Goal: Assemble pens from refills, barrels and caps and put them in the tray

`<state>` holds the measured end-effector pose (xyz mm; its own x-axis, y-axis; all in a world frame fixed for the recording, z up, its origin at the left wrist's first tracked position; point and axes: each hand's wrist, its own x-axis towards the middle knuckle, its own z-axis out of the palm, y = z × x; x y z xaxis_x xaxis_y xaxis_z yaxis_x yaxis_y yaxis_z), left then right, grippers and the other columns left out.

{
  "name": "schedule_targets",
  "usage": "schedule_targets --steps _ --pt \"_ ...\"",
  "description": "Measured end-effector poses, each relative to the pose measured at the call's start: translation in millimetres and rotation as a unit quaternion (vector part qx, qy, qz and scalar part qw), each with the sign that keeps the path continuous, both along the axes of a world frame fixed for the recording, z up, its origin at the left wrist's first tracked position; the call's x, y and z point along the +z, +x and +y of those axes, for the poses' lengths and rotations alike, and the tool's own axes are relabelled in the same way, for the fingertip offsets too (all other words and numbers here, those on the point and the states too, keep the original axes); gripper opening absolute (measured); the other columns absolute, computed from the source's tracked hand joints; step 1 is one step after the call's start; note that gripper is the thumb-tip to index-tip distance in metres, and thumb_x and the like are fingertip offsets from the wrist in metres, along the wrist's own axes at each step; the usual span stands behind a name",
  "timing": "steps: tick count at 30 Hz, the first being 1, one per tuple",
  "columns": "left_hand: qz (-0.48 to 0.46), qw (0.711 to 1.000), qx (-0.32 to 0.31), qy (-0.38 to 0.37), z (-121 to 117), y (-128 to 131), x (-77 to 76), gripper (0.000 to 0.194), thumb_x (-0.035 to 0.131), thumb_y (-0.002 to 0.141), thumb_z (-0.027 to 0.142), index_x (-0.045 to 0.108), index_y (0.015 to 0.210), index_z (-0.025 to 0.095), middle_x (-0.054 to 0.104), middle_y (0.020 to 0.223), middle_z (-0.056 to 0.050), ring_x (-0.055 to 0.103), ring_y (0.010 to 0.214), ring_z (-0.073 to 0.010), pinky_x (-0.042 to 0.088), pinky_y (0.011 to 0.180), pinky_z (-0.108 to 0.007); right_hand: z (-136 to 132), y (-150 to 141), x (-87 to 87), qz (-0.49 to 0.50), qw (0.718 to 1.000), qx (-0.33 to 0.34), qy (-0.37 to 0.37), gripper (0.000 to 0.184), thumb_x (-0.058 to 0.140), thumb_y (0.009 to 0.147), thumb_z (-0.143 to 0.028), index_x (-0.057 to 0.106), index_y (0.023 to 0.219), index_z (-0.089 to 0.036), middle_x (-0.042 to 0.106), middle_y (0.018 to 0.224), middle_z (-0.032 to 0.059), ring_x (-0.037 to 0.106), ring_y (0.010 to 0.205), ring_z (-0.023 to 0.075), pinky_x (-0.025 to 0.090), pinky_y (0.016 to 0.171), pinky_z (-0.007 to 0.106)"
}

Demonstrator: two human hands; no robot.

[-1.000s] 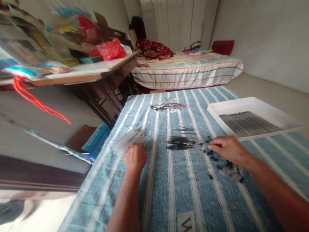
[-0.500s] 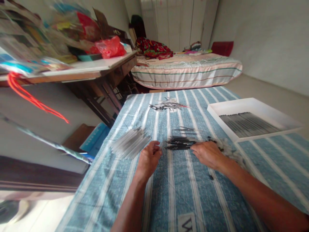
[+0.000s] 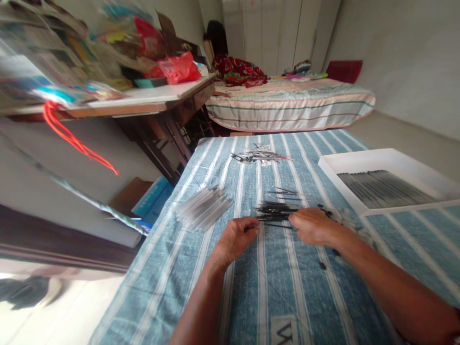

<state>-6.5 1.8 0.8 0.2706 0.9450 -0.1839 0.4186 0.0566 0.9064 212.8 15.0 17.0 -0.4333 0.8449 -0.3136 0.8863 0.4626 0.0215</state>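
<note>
Room with a bed (image 3: 291,103) behind; in front, a table under a blue-and-white striped cloth (image 3: 276,282), a white tray (image 3: 373,160) of dark-tipped rods at its right and a bundle of translucent tubes (image 3: 203,208) at its left. The pile of thin black rods (image 3: 273,210) lies mid-cloth between the hands: left hand (image 3: 237,238) at its near left end, thumb and fingers drawn together, right hand (image 3: 314,226) at its right end, fingers curled. Whether either grips a rod cannot be told.
</note>
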Motion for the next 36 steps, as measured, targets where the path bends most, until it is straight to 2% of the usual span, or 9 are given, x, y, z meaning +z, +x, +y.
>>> schedule_targets --steps 3,7,12,19,25,30,36 --pt "0.015 1.0 -0.026 -0.002 -1 0 2.6 0.024 0.054 0.068 0.022 0.068 0.086 0.013 0.056 0.06 0.003 0.047 0.054 -0.0116 0.039 0.055 -0.023 -3 6 0.3 -0.007 1.0 0.021 0.002 0.02 0.049 0.073 -0.012 0.069 0.076 -0.013 0.071 0.08 0.0163 0.068 0.077 0.0277 0.039 0.056 0.027" --pt "0.044 0.998 -0.034 0.01 0 -1 3.2 0.023 0.054 0.069 0.021 0.069 0.085 0.015 0.054 0.059 0.004 0.047 0.055 -0.0117 0.038 0.055 -0.023 -8 16 0.8 -0.011 0.999 0.033 0.039 0.019 0.047 0.076 -0.015 0.066 0.079 -0.014 0.071 0.077 0.0145 0.069 0.074 0.0273 0.037 0.055 0.027" --pt "0.02 0.997 -0.078 0.008 0 -1 2.0 0.023 0.054 0.07 0.021 0.069 0.085 0.014 0.057 0.065 0.002 0.047 0.058 -0.0117 0.038 0.057 -0.022 -12 18 1.6 -0.016 0.997 0.045 0.067 0.02 0.045 0.078 -0.015 0.065 0.079 -0.014 0.071 0.075 0.0149 0.069 0.07 0.0271 0.037 0.053 0.027" --pt "0.004 0.993 -0.114 -0.005 -3 1 6.0 0.017 0.053 0.073 0.021 0.067 0.078 0.013 0.05 0.061 0.003 0.041 0.056 -0.0103 0.033 0.054 -0.022 -11 16 -0.3 -0.02 0.996 0.045 0.072 0.022 0.043 0.078 -0.012 0.065 0.078 -0.013 0.071 0.072 0.0155 0.069 0.07 0.0276 0.038 0.053 0.027" --pt "0.001 0.993 -0.118 0.001 -3 3 5.2 0.016 0.054 0.072 0.02 0.067 0.077 0.012 0.05 0.062 0.003 0.042 0.058 -0.0106 0.033 0.056 -0.022 -14 15 0.7 -0.029 0.993 0.066 0.094 0.021 0.044 0.079 -0.011 0.065 0.079 -0.014 0.071 0.071 0.0137 0.069 0.067 0.0265 0.039 0.053 0.028" --pt "-0.006 0.992 -0.12 -0.048 -6 6 5.0 0.016 0.056 0.069 0.017 0.068 0.079 0.012 0.052 0.059 0.003 0.043 0.056 -0.0106 0.035 0.056 -0.023 -20 7 10.4 -0.015 0.99 0.085 0.115 0.021 0.044 0.079 -0.007 0.063 0.079 -0.014 0.07 0.067 0.0123 0.068 0.067 0.0239 0.039 0.055 0.028" --pt "-0.086 0.988 -0.112 -0.062 -10 16 7.0 0.012 0.06 0.072 0.018 0.07 0.078 0.014 0.054 0.058 0.003 0.043 0.053 -0.0092 0.034 0.053 -0.022 -29 -8 22.7 0.054 0.979 0.143 0.131 0.019 0.044 0.079 -0.006 0.061 0.085 -0.013 0.069 0.066 0.0094 0.064 0.059 0.0205 0.036 0.054 0.028"
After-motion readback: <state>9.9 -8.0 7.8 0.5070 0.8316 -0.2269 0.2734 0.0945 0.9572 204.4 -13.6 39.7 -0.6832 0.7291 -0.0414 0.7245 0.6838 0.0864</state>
